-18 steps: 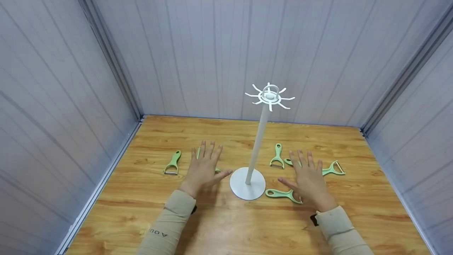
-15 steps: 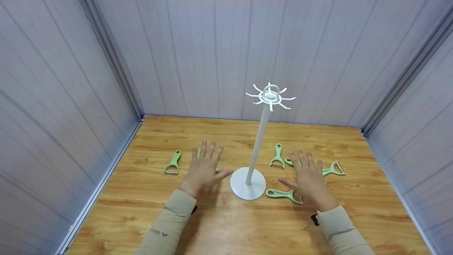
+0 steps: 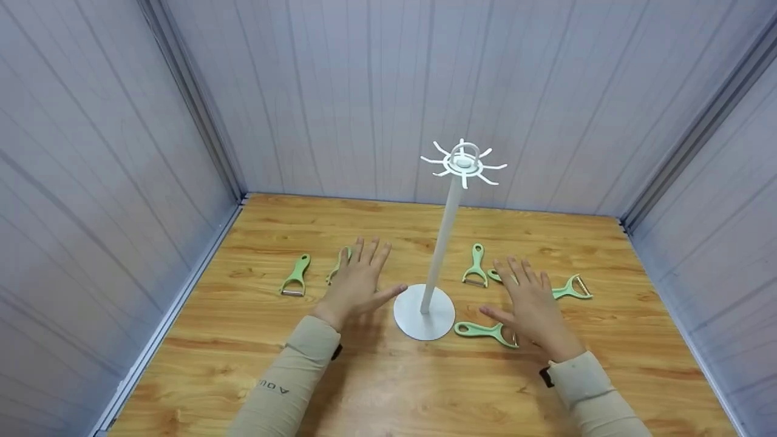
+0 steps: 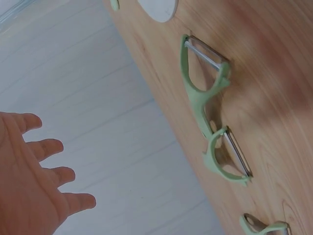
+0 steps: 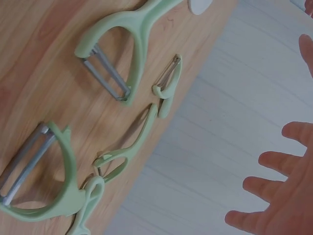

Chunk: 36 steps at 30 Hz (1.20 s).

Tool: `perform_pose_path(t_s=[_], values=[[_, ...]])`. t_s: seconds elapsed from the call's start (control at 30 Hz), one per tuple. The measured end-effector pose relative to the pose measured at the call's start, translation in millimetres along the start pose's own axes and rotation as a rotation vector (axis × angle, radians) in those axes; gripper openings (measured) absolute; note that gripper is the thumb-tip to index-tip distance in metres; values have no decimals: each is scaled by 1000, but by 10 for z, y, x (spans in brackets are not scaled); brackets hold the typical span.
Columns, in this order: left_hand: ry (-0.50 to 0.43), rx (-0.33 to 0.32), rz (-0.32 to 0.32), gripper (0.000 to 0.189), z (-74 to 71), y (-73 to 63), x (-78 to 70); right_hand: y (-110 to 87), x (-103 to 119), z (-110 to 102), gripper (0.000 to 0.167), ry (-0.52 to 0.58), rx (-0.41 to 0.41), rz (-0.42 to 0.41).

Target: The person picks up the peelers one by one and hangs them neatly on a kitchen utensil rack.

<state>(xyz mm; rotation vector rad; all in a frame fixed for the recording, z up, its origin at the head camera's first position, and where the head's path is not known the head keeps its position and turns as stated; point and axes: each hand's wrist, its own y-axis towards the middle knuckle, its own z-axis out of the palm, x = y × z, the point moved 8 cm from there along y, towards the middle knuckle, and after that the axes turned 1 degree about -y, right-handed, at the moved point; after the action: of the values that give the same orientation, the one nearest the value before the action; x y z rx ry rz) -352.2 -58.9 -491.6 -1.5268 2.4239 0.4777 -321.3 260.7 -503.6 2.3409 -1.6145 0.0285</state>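
My left hand [image 3: 355, 282], fingers spread, is held over the table left of a white hook stand [image 3: 446, 233]. Behind its fingers a green peeler [image 3: 340, 261] is partly covered, and another is almost wholly hidden beneath the palm. Farther left lies a green Y-shaped peeler [image 3: 296, 276]. On the other side of the stand, my right hand [image 3: 535, 306] also has its fingers extended and holds nothing. Around it lie peelers: one upright in view [image 3: 476, 265], one with its handle toward the stand [image 3: 484, 331], and a partly covered one with its blade pointing right [image 3: 570, 288].
The stand has a round white base [image 3: 413, 328] and a ring of thin upturned hooks [image 3: 463, 165] on top, under a loop. Pale panelled walls [image 3: 388, 97] enclose the wooden table [image 3: 419, 388] at the back and both sides.
My left hand has shifted slightly to the right, showing more of the peeler behind its fingers. My right hand has tilted a little. The peelers and stand stay in place.
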Motion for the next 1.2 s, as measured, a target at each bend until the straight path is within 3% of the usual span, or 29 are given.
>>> perform_pose_path(t_s=[0.13, 0.33, 0.77, 1.0, 1.2], values=[[-69, 9, 22, 97, -8, 61, -77, -25, -29, -5, 99, 4, -11, -31], [-84, 8, 54, 98, -8, 133, -168, -70, -59, -8, 98, 6, -17, -65], [-189, 4, 104, 97, 45, 282, -377, -132, -102, 79, 96, 38, 36, -95], [-321, 14, 115, 95, 145, 298, -433, -200, -44, 201, 87, 85, 57, -135], [-448, 40, 94, 92, 233, 283, -456, -275, -7, 363, 77, 123, 146, -124]])
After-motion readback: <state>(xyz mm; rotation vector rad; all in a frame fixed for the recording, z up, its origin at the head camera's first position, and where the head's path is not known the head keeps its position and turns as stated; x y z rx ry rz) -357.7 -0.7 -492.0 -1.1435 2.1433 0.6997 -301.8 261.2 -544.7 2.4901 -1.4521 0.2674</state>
